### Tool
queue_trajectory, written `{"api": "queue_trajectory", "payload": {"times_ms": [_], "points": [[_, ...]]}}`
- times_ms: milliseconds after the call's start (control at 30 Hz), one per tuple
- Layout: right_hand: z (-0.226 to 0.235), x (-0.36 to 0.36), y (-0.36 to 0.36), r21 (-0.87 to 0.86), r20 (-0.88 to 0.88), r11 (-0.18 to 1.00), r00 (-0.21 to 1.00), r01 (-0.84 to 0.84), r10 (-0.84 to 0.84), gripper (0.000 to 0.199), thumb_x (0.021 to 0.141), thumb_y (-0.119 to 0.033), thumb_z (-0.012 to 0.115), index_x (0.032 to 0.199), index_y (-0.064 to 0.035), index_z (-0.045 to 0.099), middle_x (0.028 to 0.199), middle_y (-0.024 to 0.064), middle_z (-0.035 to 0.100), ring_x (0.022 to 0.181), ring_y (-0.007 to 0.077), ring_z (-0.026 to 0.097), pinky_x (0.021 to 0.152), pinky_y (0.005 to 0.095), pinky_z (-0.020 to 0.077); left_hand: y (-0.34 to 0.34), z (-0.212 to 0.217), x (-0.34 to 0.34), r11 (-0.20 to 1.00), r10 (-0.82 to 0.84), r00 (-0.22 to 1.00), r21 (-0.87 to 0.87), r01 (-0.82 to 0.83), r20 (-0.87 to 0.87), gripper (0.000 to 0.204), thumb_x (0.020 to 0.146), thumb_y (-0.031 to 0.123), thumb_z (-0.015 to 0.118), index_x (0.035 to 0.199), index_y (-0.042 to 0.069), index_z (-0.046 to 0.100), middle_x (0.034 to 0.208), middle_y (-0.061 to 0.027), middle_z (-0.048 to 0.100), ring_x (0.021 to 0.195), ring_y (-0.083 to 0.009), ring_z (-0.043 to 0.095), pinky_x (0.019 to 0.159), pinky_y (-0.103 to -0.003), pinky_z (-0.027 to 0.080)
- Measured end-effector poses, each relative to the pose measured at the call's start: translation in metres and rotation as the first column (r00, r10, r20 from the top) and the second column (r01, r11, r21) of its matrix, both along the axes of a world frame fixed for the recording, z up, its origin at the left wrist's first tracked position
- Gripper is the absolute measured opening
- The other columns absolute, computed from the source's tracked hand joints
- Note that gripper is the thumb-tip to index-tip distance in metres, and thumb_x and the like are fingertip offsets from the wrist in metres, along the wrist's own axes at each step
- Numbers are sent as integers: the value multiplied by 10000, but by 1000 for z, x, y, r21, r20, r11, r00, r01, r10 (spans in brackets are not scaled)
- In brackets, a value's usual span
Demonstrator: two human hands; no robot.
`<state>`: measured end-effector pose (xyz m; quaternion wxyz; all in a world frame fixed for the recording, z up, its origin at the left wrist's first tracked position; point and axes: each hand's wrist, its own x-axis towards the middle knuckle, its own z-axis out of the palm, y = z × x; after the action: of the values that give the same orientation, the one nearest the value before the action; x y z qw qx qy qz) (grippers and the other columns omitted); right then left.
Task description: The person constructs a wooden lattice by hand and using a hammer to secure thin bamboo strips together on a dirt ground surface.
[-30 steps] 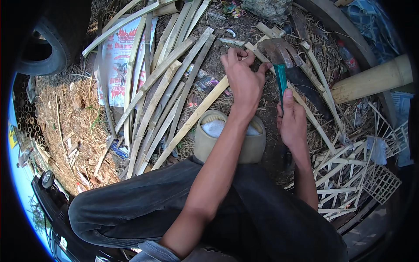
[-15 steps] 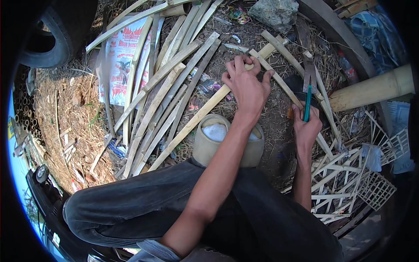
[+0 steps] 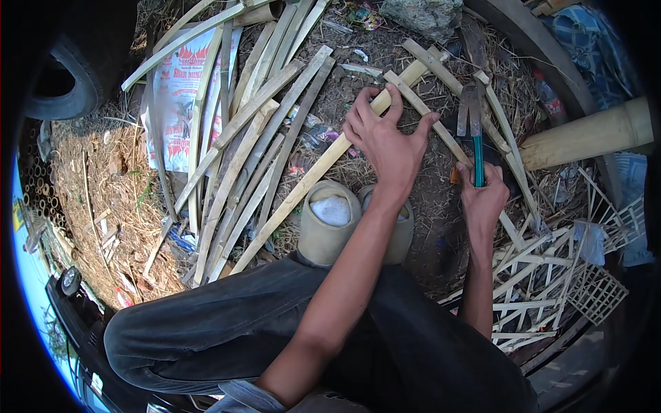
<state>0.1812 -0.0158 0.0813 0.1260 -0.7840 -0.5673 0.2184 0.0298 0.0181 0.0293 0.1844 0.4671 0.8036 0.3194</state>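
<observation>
A long pale bamboo strip (image 3: pixel 289 195) slants up from beside my legs, and my left hand (image 3: pixel 391 141) presses down on it with curled fingers. Its index finger and thumb reach toward a second slat (image 3: pixel 421 103) that crosses the strip near its far end. My right hand (image 3: pixel 483 193) grips the green handle of a claw hammer (image 3: pixel 478 146). The forked metal head points away from me, beside the crossed slats. Another slat (image 3: pixel 432 65) joins the same crossing at the top. What lies under my left palm is hidden.
Several loose bamboo slats (image 3: pixel 251 141) lie to the left over a printed sack (image 3: pixel 180 103). A thick bamboo pole (image 3: pixel 585 134) juts in from the right. Lattice pieces (image 3: pixel 530 289) sit lower right, a rock (image 3: pixel 427 17) at the top, and a tyre (image 3: pixel 65 82) upper left.
The hammer has turned so its forked head now shows and tips slightly left. My left hand's index finger has lifted and straightened a little. The view has shifted slightly.
</observation>
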Motion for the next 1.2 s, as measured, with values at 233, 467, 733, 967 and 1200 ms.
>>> {"api": "queue_trajectory", "payload": {"times_ms": [233, 467, 733, 967, 1200], "points": [[0, 2, 0, 322, 131, 922, 975, -213, 179, 274, 857, -187, 847, 893, 59, 729, 686, 81, 531, 727, 242, 523, 698, 374, 447, 1, 2, 1, 999, 27, 999, -44, -25, 45, 883, 677, 380, 941, 1438, 94, 596, 1347, -192, 512, 1265, -378, 437, 1111, -563, 254], [52, -26, 10, -42, -247, 987, 956, 155, -161, 433, 959, -376, 770, 881, 48, 725, 618, 27, 537, 624, 98, 471, 597, 323, 414, 0, -2, -4, 1000, -24, 999, -16, 23, -49, 914, 683, 520, 915, 1444, 110, 615, 1329, -165, 516, 1247, -357, 436, 1098, -552, 250], [47, -36, 18, -353, -633, 935, 735, 5, -243, 635, 1096, -529, 452, 750, -7, 557, 607, 2, 471, 581, 84, 450, 531, 304, 370, 1, 4, -6, 999, -11, 998, -52, 14, 59, 931, 654, 455, 927, 1460, 137, 587, 1372, -173, 517, 1284, -357, 441, 1089, -551, 256], [44, -39, 11, -318, -538, 939, 840, -133, -64, 676, 1088, -607, 354, 768, -38, 529, 610, -28, 434, 541, 61, 407, 491, 255, 325, -1, -2, -8, 999, 1, 998, -32, 1, 59, 920, 622, 342, 921, 1462, 162, 593, 1344, -139, 521, 1266, -346, 444, 1074, -516, 273], [57, -43, 6, -138, -555, 985, 832, -101, 7, 711, 1089, -615, 350, 743, -22, 536, 581, -16, 445, 534, 79, 436, 493, 279, 359, 1, 1, -7, 1000, 9, 997, -29, -6, 83, 936, 616, 380, 958, 1450, 147, 603, 1362, -145, 524, 1301, -350, 439, 1088, -540, 258]]}}
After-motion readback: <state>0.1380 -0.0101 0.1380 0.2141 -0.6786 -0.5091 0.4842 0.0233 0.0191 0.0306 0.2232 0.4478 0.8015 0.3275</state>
